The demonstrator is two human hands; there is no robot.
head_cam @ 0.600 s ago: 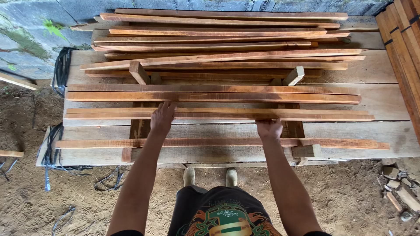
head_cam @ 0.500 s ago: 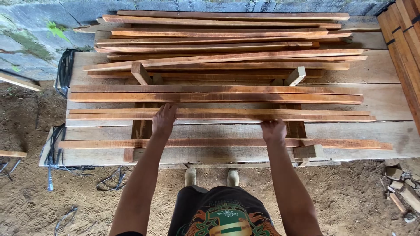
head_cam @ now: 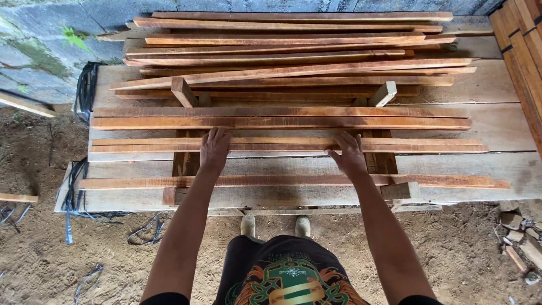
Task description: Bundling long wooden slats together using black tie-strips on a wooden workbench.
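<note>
My left hand [head_cam: 214, 149] and my right hand [head_cam: 349, 153] both rest palm down on a pair of long reddish wooden slats [head_cam: 282, 145] lying side by side across a low wooden platform [head_cam: 508, 127]. Fingers are spread flat on the slats rather than wrapped around them. Nearer to me lies a single long slat [head_cam: 451, 181], crossing over both forearms' line. Farther away sits another pair of slats [head_cam: 282, 117], and behind it a loose heap of many slats [head_cam: 293, 51]. Two short cross pieces [head_cam: 183, 93] hold up the slats.
A grey block wall [head_cam: 45, 34] runs behind the heap. Stacked reddish boards [head_cam: 522, 45] stand at the right. Black cord or strapping [head_cam: 84, 90] hangs at the platform's left end. Sandy ground with stone rubble [head_cam: 516, 237] lies around my feet [head_cam: 275, 226].
Both hands have stayed on the same pair of slats. The view has shifted slightly; the slats look unmoved.
</note>
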